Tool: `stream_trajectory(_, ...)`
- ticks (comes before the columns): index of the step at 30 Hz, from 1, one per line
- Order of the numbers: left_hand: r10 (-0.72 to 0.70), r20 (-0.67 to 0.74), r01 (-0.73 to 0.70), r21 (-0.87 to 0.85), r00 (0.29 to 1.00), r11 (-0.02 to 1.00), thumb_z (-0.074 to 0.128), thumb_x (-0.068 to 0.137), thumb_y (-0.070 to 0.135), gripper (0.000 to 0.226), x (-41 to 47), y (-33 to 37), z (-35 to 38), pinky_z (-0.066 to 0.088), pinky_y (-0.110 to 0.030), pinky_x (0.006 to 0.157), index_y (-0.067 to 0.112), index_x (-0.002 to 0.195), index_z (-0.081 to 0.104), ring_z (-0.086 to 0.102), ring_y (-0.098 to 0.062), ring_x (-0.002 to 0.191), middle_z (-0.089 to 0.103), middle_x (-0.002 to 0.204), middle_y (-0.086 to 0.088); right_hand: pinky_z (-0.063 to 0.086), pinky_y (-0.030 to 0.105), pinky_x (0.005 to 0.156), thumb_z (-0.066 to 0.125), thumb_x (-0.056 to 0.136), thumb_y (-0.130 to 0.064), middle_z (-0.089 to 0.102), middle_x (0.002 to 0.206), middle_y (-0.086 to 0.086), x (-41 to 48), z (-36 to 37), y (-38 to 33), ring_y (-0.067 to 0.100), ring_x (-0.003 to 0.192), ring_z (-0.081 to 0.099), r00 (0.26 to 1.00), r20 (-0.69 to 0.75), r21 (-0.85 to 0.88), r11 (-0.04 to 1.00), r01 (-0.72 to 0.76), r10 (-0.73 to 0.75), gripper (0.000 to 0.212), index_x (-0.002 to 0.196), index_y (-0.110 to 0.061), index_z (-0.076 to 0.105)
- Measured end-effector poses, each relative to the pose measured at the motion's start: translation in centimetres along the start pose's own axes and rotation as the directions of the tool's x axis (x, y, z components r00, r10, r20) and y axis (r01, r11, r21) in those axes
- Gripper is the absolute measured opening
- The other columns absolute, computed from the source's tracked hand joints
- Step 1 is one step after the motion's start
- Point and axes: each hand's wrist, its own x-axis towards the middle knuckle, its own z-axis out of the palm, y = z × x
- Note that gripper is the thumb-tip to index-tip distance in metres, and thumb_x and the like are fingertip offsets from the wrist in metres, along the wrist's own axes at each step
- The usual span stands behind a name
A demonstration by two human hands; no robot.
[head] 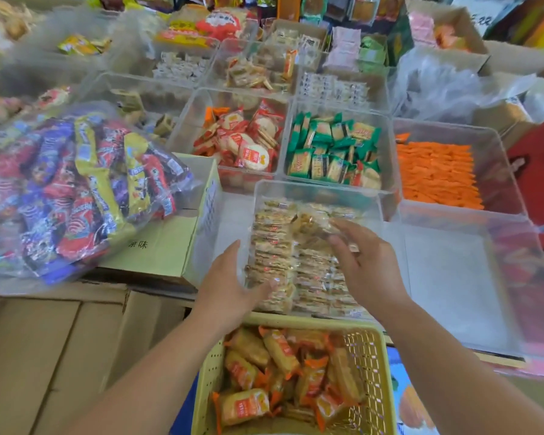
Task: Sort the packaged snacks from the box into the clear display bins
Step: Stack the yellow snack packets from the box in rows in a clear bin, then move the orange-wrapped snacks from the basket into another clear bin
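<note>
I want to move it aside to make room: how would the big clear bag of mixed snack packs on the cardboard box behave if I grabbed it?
The big clear bag would likely sag and shift: thin film, loose packs inside. It bulges full, so probably needs both hands. It overhangs the cardboard box, so it might slide off.

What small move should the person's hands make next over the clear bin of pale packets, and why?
Probably press the loose packets flat into line. The left hand steadies the clear bin at its near left side, the right hand lies open over the neat rows, and those packets sit jumbled above them.
</note>
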Motion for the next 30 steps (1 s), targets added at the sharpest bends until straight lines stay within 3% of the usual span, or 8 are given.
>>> stream_trajectory(2,-0.088,0.062,0.090,-0.026,0.994,0.996,0.077,0.076,0.067,0.116,0.8,-1.3,1.3,0.043,-0.045,0.113,0.035,0.163,0.007,0.040,-0.022,0.145,0.030,0.166,0.003,0.037,-0.005,0.074,0.061,0.100,-0.031,0.063,0.115,-0.017,3.0,0.3,0.2,0.001,0.098,0.062,1.000,-0.014,-0.034,0.999,-0.009,0.009,0.035,0.134,-0.023,0.064)
stream_trajectory(7,-0.129,0.060,0.128,0.021,0.990,0.992,0.077,0.081,0.061,0.106,1.7,-2.8,2.5,0.043,-0.036,0.103,0.042,0.160,0.009,0.045,-0.021,0.142,0.040,0.161,0.004,0.037,0.019,0.094,0.060,0.101,-0.034,0.064,0.135,-0.003,9.7,2.9,0.6,0.014,0.123,0.057,0.999,0.023,-0.125,0.992,-0.030,0.033,0.038,0.138,-0.027,0.061)
stream_trajectory(10,-0.120,0.064,0.119,0.026,0.991,0.993,0.079,0.082,0.058,0.106,1.9,-3.1,2.4,0.042,-0.035,0.103,0.042,0.160,0.009,0.046,-0.021,0.142,0.042,0.160,0.004,0.040,0.022,0.092,0.057,0.102,-0.035,0.064,0.134,0.000,11.9,5.4,0.8,0.021,0.121,0.060,0.987,0.153,-0.165,0.986,-0.025,0.051,0.037,0.138,-0.028,0.060)
stream_trajectory(13,-0.110,0.053,0.108,0.050,0.993,0.993,0.080,0.082,0.055,0.106,1.9,-3.1,2.4,0.041,-0.031,0.104,0.040,0.161,0.010,0.046,-0.021,0.142,0.041,0.161,0.004,0.049,0.027,0.077,0.049,0.105,-0.039,0.071,0.119,0.002,12.4,7.7,1.2,0.024,0.105,0.066,0.950,0.308,-0.222,0.975,0.021,0.050,0.033,0.132,-0.029,0.065)
stream_trajectory(17,-0.103,0.058,0.101,0.037,0.993,0.994,0.080,0.082,0.055,0.107,1.8,-3.3,2.5,0.042,-0.034,0.106,0.040,0.161,0.010,0.044,-0.021,0.144,0.040,0.162,0.004,0.051,0.038,0.095,0.043,0.108,-0.034,0.067,0.128,0.007,12.7,8.9,2.1,0.029,0.113,0.062,0.893,0.448,-0.308,0.945,0.110,0.042,0.034,0.132,-0.026,0.064)
stream_trajectory(20,-0.091,0.062,0.088,0.044,0.994,0.995,0.079,0.082,0.056,0.106,1.7,-3.4,2.4,0.041,-0.034,0.107,0.040,0.161,0.009,0.041,-0.022,0.146,0.039,0.162,0.003,0.045,0.036,0.099,0.039,0.109,-0.031,0.062,0.136,0.008,13.1,9.0,2.6,0.032,0.120,0.058,0.850,0.518,-0.327,0.940,0.092,0.097,0.036,0.139,-0.024,0.057)
stream_trajectory(26,-0.088,0.054,0.084,0.062,0.995,0.995,0.078,0.083,0.057,0.107,1.8,-3.1,2.4,0.042,-0.033,0.105,0.039,0.162,0.007,0.045,-0.023,0.143,0.038,0.163,0.002,0.036,0.028,0.092,0.034,0.110,-0.034,0.058,0.139,0.009,13.1,9.3,2.7,0.028,0.121,0.054,0.781,0.597,-0.263,0.964,-0.027,0.184,0.038,0.145,-0.025,0.045)
stream_trajectory(30,-0.082,0.085,0.076,0.074,0.993,0.994,0.076,0.084,0.058,0.109,1.5,-2.8,2.0,0.041,-0.037,0.109,0.038,0.162,0.004,0.043,-0.023,0.145,0.035,0.165,0.002,0.035,0.037,0.107,0.035,0.109,-0.040,0.048,0.151,0.010,12.7,9.6,2.2,0.030,0.134,0.048,0.742,0.640,-0.283,0.959,-0.017,0.202,0.045,0.152,-0.027,0.036)
